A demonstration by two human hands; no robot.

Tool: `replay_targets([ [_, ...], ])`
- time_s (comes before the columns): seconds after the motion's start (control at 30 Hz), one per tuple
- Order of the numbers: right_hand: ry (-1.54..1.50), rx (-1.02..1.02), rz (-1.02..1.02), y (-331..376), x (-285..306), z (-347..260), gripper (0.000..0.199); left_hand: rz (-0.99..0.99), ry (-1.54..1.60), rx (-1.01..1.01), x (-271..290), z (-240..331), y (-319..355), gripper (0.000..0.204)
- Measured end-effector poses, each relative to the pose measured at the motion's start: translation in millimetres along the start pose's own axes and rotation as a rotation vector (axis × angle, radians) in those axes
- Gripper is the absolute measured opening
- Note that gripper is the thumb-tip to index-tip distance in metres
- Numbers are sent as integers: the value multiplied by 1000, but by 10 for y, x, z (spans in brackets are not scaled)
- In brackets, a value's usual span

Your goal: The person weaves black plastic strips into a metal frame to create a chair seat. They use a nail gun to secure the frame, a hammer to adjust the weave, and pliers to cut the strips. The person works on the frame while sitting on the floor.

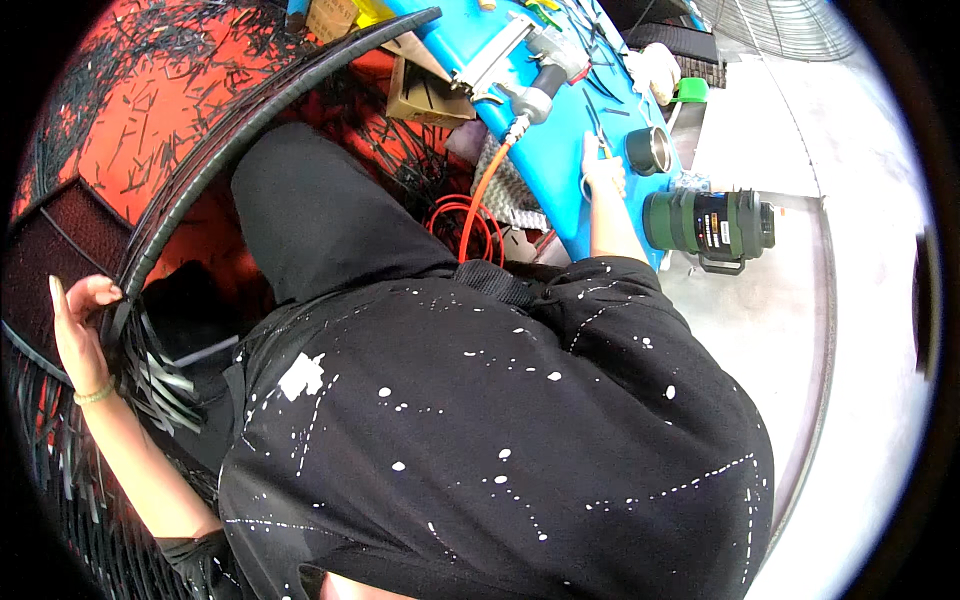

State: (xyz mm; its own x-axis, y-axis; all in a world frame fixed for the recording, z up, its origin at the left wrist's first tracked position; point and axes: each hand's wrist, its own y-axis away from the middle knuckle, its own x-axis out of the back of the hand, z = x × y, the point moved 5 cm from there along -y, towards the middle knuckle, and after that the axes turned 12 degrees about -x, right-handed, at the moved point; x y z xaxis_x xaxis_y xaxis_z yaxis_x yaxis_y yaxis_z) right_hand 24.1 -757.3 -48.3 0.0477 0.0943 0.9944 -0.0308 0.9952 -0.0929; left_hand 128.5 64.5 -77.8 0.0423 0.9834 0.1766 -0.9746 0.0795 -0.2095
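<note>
At the far left my left hand [82, 335] is raised beside the curved rim of a black woven piece [190, 180]. Its thumb sticks up apart from the bent fingers, whose tips are at the rim. Loose black and grey strips [165, 385] hang just below that hand. On the blue table [560, 190], my right hand [603, 178] is closed around what look like scissors [600, 140], blades pointing away from me. A black cup with a metal inside [648, 150] stands right of this hand. A large dark green jug [705, 222] is nearer, beside my forearm.
An air-powered tool [545, 85] with an orange hose [485, 195] lies on the table, with black strips [605, 80] nearby. A cardboard box [430, 95] stands left of the table. Black scraps cover the red floor [150, 75]. A wire fan guard [790, 25] shows far right.
</note>
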Motion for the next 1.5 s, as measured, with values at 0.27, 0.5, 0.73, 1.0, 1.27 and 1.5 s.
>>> replay_targets([
  [0.27,-276,-3,257,-261,70,204,86,-44,127,189,-293,212,-127,66],
  [0.5,-1145,979,-199,1186,784,-1297,27,69,231,258,-307,356,-33,72],
  [0.73,-476,2269,-249,4726,1482,-1485,61,106,160,301,-274,411,11,70],
  [1.0,-464,2490,-55,5490,1284,-1556,56,69,160,298,-310,393,-38,66],
  [1.27,-537,2536,-53,5673,1201,-1535,55,75,218,269,-313,414,-7,62],
  [1.5,-563,2595,166,5704,1327,-1467,53,319,280,218,-233,307,-33,55],
])
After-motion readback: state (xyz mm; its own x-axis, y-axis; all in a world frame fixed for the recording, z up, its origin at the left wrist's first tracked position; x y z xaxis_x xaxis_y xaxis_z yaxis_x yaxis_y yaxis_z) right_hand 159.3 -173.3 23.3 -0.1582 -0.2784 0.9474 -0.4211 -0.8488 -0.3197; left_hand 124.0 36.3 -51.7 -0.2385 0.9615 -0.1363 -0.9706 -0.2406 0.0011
